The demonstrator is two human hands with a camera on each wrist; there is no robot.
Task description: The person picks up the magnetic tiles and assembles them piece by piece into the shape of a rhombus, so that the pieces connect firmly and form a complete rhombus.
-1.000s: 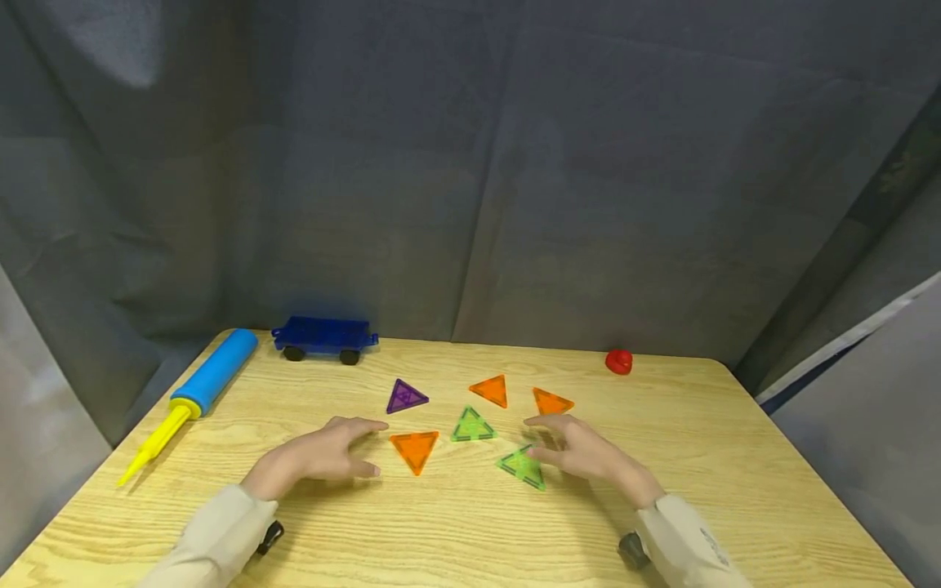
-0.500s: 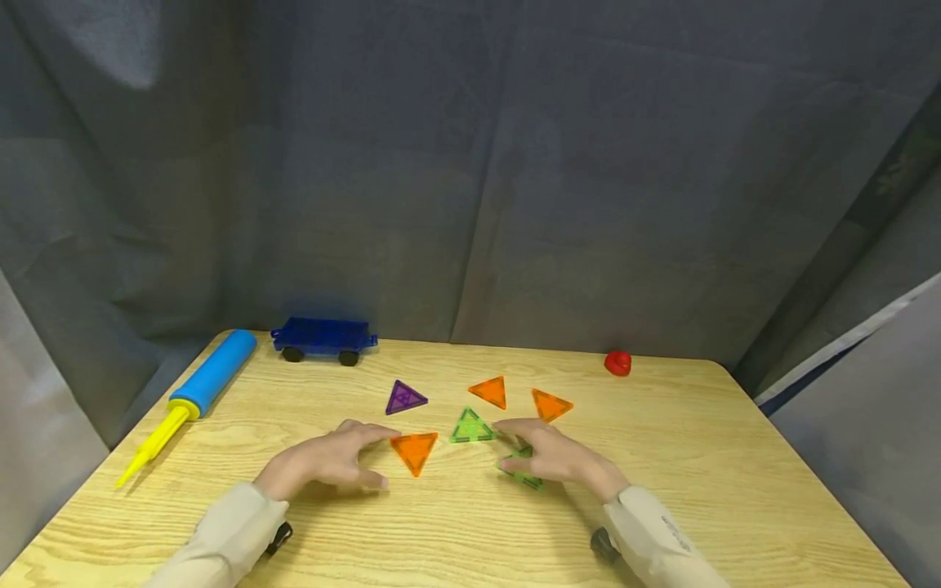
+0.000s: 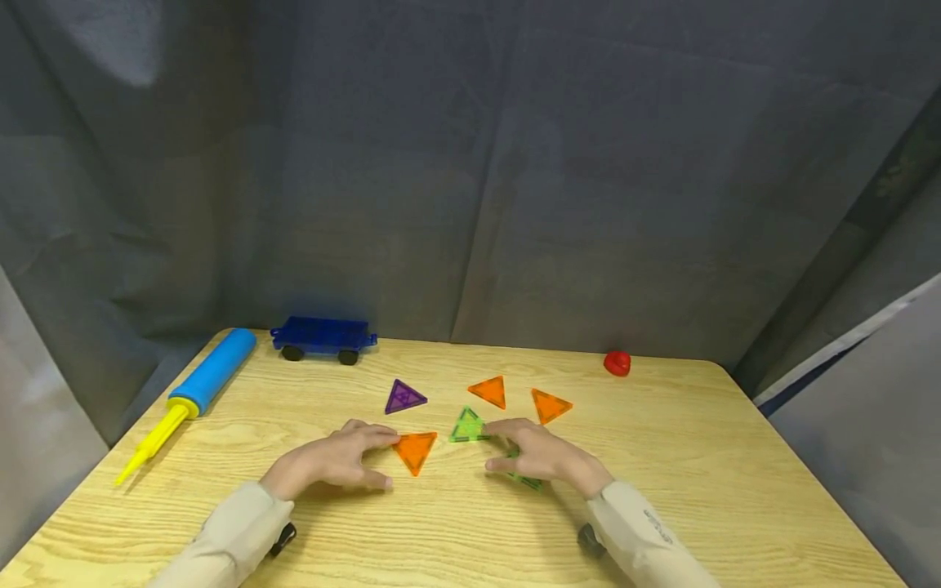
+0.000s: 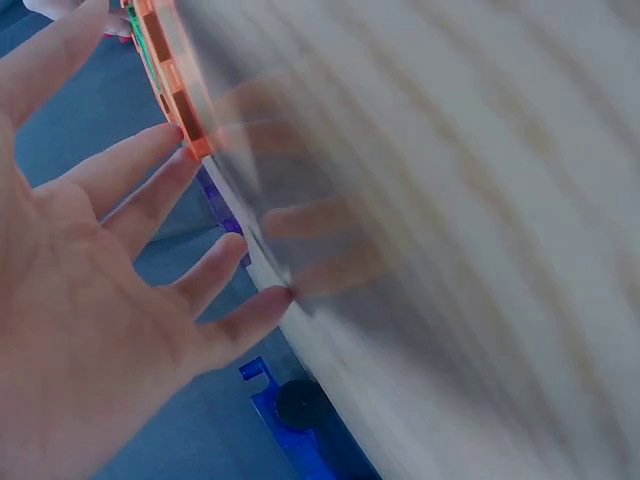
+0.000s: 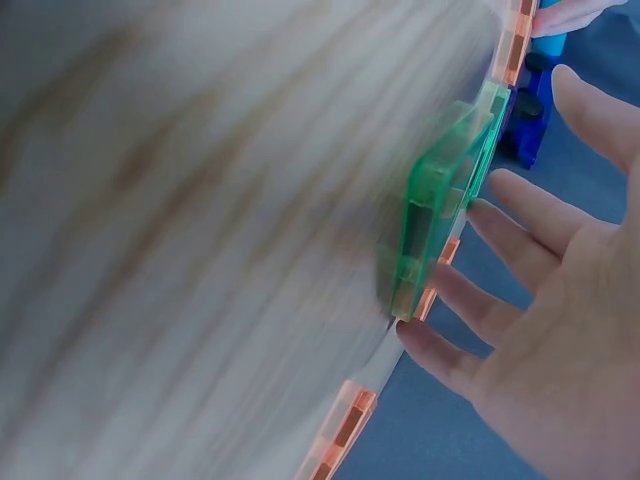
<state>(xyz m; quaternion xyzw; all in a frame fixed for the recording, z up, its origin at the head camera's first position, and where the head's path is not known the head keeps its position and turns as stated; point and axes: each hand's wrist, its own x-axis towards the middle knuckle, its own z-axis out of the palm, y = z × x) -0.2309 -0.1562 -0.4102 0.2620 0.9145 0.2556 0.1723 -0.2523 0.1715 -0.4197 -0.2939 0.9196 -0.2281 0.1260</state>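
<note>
My left hand (image 3: 331, 462) reaches in from the left with fingers spread. Its fingertips are right at the left corner of a translucent orange triangle tile (image 3: 416, 451) lying flat; the left wrist view shows this tile (image 4: 178, 90) by the fingers. Over two green triangle tiles hangs my right hand (image 3: 542, 454), thumb and fingers apart. Its fingertips overlap the right corner of the farther green tile (image 3: 466, 426), while the nearer green tile (image 3: 531, 482) is mostly hidden below the palm. In the right wrist view, loosely bent fingers lie along a green tile (image 5: 418, 225).
Behind are a purple triangle tile (image 3: 404, 397) and two more orange tiles, one central (image 3: 491, 391) and one right (image 3: 549, 405). A blue wheeled car base (image 3: 323, 336) and a small red piece (image 3: 617, 363) stand at the back edge. A blue-yellow pump (image 3: 213, 374) lies left.
My right hand has moved left, from beside the right orange tile to over the green tiles. My left hand has shifted slightly right, up to the near orange tile. The tiles lie where they were.
</note>
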